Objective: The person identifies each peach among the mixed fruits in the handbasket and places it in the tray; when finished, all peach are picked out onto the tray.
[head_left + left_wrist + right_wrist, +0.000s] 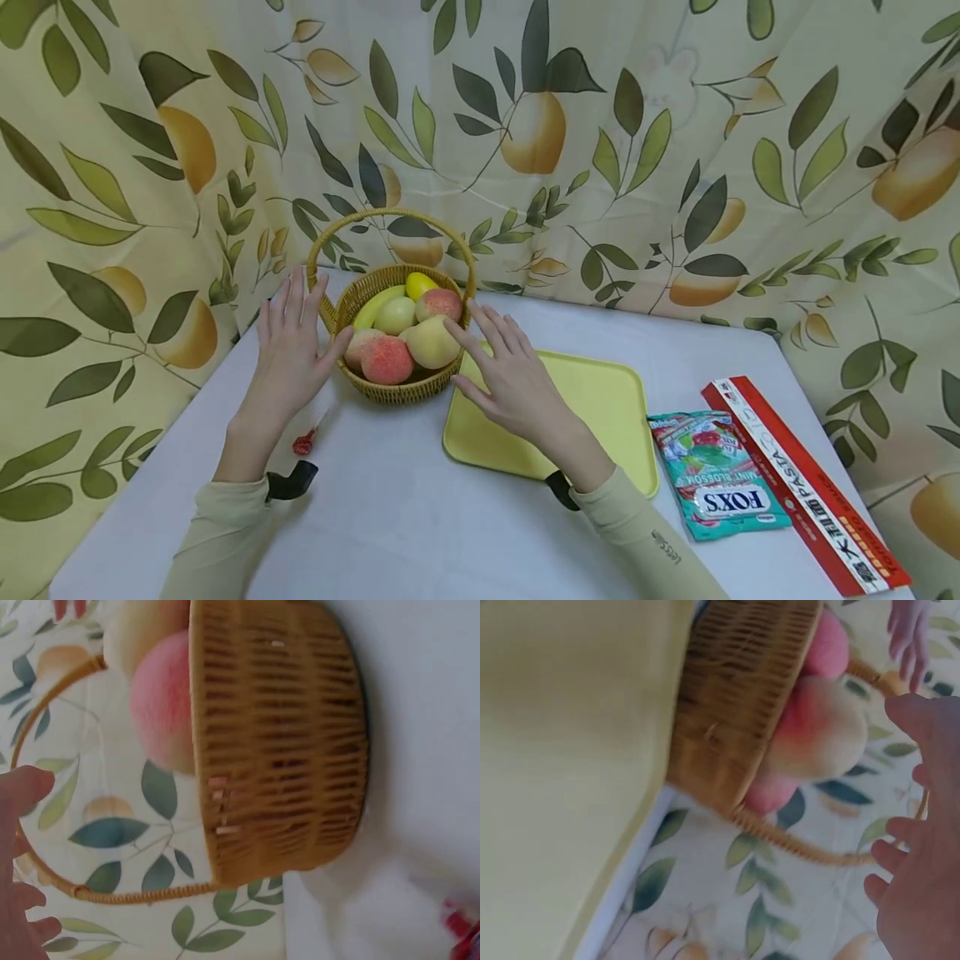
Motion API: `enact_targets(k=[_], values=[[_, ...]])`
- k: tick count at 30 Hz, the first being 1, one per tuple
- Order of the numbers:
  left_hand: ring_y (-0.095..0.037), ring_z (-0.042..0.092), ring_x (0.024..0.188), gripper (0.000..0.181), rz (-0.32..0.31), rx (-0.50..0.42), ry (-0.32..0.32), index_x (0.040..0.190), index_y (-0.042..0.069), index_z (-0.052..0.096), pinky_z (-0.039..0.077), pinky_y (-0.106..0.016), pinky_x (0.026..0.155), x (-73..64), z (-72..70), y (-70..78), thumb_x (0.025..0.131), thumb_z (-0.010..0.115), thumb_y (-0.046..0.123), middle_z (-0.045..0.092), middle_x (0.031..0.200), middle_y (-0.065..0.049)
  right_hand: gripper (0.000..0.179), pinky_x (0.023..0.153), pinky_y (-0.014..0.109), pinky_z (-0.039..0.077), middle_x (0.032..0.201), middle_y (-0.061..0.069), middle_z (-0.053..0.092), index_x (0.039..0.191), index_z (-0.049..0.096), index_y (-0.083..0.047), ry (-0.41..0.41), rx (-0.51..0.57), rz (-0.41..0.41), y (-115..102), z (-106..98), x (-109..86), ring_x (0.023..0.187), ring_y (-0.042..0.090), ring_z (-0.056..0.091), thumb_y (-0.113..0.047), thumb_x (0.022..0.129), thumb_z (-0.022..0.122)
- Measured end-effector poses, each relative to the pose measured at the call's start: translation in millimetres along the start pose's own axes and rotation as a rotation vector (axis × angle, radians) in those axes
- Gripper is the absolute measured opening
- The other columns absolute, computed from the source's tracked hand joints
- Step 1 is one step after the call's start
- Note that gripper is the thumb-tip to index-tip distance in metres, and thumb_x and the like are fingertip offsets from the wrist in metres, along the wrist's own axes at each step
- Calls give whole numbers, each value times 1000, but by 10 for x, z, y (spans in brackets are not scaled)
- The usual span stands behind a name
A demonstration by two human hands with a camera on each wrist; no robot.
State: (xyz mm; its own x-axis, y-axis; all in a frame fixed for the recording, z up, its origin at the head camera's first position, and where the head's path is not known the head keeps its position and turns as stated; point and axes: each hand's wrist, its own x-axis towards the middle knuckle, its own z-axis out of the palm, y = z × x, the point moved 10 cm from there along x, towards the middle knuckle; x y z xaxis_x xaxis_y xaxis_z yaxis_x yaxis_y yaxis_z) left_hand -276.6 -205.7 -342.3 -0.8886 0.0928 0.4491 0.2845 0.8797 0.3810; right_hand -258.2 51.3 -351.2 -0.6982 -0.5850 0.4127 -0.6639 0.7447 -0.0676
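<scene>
A wicker basket (401,392) with a tall hoop handle stands toward the back of the table, filled with fruit. Inside it lie a red peach (387,360), a pale yellow peach (431,342), a green round fruit (395,316), a banana (375,307) and a yellow lemon-like fruit (421,286). My left hand (294,354) hovers at the basket's left side, fingers spread and holding nothing. On the other side, my right hand (510,379) hangs over the corner of a yellow tray (600,408), fingers extended near the basket's rim. Both wrist views show the basket beside the fingers.
A teal FOX'S candy bag (720,475) lies right of the tray, against a long red pasta box (806,487). A small red-wrapped lollipop (303,442) rests below my left hand. A leaf-and-fruit patterned curtain (480,150) hangs behind the white-covered table (420,517).
</scene>
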Motion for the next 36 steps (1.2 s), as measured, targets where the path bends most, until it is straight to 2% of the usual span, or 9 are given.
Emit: enact_targets(k=[7, 10, 14, 20, 24, 28, 32, 34, 36], values=[[-49, 4, 159, 84, -22, -51, 15, 166, 23, 9, 2, -73, 123, 120, -46, -147, 102, 58, 45, -8, 174, -18, 79, 129, 53, 22, 170, 13, 25, 165, 20, -27, -49, -11, -65, -201, 168, 278, 159, 34, 24, -49, 101, 60], [-50, 3, 158, 85, -45, -86, 3, 166, 24, 7, 2, -73, 123, 163, -30, -194, 102, 58, 46, -12, 173, -18, 82, 127, 54, 27, 168, 12, 30, 164, 23, -25, -62, -5, -91, -240, 238, 362, 157, 33, 27, -47, 98, 66], [-53, 1, 158, 88, -91, -132, -29, 166, 26, -2, 2, -75, 123, 227, 14, -254, 103, 52, 54, -15, 173, -17, 83, 121, 54, 37, 168, 10, 29, 163, 27, -25, -95, 12, -89, -236, 324, 472, 155, 31, 31, -45, 95, 71], [-54, 0, 157, 91, -138, -156, -77, 165, 30, -15, 11, -79, 118, 298, 77, -290, 104, 47, 58, -19, 172, -16, 83, 108, 50, 51, 164, 9, 36, 159, 33, -22, -154, 35, -92, -226, 439, 567, 149, 28, 41, -42, 91, 77], [-52, 1, 158, 94, -150, -209, -101, 162, 31, -21, 16, -78, 118, 358, 115, -298, 104, 47, 58, -21, 172, -12, 82, 99, 45, 57, 160, 9, 41, 158, 36, -22, -167, 35, -95, -227, 459, 578, 145, 26, 45, -41, 90, 79], [-53, 13, 156, 94, -153, -268, -122, 161, 32, -25, 25, -75, 115, 422, 161, -298, 104, 46, 57, -18, 173, -10, 79, 92, 40, 59, 154, 7, 45, 157, 39, -24, -180, 30, -81, -213, 462, 574, 139, 23, 48, -41, 90, 78], [-57, 26, 149, 95, -159, -294, -138, 160, 32, -27, 30, -73, 114, 449, 197, -296, 104, 46, 55, -16, 173, -11, 75, 89, 38, 60, 148, 6, 46, 155, 41, -25, -197, 41, -66, -197, 460, 570, 134, 23, 49, -40, 91, 78], [-58, 40, 139, 94, -159, -294, -138, 160, 32, -27, 35, -73, 110, 457, 203, -289, 105, 47, 52, -14, 173, -13, 74, 90, 39, 60, 148, 7, 45, 154, 41, -24, -203, 55, -56, -182, 456, 568, 135, 24, 48, -39, 91, 78], [-55, 55, 119, 93, -154, -287, -136, 160, 31, -26, 46, -68, 96, 470, 206, -273, 106, 47, 51, -12, 174, -14, 73, 92, 40, 60, 149, 8, 45, 153, 42, -22, -200, 70, -47, -164, 444, 564, 137, 26, 47, -38, 92, 78]])
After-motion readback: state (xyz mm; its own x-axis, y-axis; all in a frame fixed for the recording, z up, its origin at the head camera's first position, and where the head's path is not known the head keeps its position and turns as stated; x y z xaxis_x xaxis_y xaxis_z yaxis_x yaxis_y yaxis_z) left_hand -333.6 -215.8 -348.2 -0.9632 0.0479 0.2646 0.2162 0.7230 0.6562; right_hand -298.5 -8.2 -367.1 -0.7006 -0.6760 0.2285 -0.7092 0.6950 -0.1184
